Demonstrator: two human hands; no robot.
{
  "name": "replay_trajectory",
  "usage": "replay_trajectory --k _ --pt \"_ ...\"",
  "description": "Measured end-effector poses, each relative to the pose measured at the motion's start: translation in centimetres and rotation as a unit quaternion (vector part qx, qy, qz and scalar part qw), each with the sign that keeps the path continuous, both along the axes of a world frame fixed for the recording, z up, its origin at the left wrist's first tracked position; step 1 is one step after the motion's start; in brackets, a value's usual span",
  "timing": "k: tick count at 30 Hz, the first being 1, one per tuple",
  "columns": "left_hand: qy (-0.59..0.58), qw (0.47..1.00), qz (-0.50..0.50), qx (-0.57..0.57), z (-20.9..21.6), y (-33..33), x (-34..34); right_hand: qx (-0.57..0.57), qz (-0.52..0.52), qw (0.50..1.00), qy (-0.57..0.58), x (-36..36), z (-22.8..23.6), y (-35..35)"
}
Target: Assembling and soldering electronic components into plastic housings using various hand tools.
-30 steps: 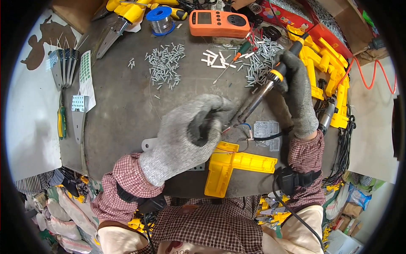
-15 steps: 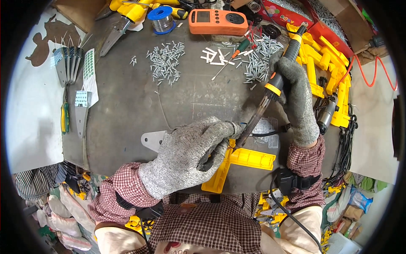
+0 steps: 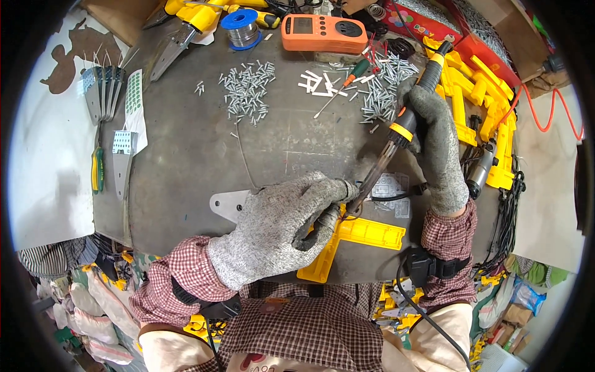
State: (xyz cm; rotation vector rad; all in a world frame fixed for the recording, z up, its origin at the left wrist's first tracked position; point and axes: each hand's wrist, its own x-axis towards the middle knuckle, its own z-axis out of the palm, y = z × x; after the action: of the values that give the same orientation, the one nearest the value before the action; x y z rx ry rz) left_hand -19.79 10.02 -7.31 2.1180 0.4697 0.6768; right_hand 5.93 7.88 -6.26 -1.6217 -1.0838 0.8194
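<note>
My right hand (image 3: pixel 439 133), in a grey glove, grips a soldering iron (image 3: pixel 376 172) with a black handle and yellow collar. The iron slants down to the left, its lower end at the fingertips of my left hand (image 3: pixel 279 223). That hand is also gloved, with thumb and fingers pinched together; what they hold is hidden. Just beneath lies a yellow plastic housing (image 3: pixel 373 234), branched, near the table's front edge. A grey metal plate with holes (image 3: pixel 228 203) sticks out from behind my left hand. A dark wire loop shows by the iron's lower end.
Screws (image 3: pixel 248 92) lie in a heap, with another screw heap (image 3: pixel 385 87) further right beside a screwdriver (image 3: pixel 342 88). At the back stand a solder spool (image 3: pixel 242 30) and an orange meter (image 3: pixel 325 33). Yellow housings (image 3: pixel 462 111) crowd the right; metal blades (image 3: pixel 104 93) lie left.
The whole view has shifted slightly to the right. Both hands and the soldering iron keep nearly the same pose over the yellow housing.
</note>
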Motion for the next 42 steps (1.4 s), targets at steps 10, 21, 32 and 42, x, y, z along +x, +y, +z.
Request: replay_trajectory --k 10,21,32,42 --pt "0.012 1.0 -0.009 0.011 0.3 0.4 -0.5 0.024 0.011 0.999 -0.027 0.7 -1.4 0.2" --pt "0.192 0.923 0.072 0.326 3.6 0.7 -4.6 -0.012 -0.04 0.993 0.109 1.1 1.1 0.3" --pt "0.183 0.968 -0.05 0.166 1.3 0.9 -1.1 0.184 -0.053 0.955 -0.226 3.3 3.5 0.4" --pt "0.257 0.933 -0.161 0.195 2.7 0.8 6.9 -0.042 -0.047 0.828 -0.557 2.5 1.6 11.4"
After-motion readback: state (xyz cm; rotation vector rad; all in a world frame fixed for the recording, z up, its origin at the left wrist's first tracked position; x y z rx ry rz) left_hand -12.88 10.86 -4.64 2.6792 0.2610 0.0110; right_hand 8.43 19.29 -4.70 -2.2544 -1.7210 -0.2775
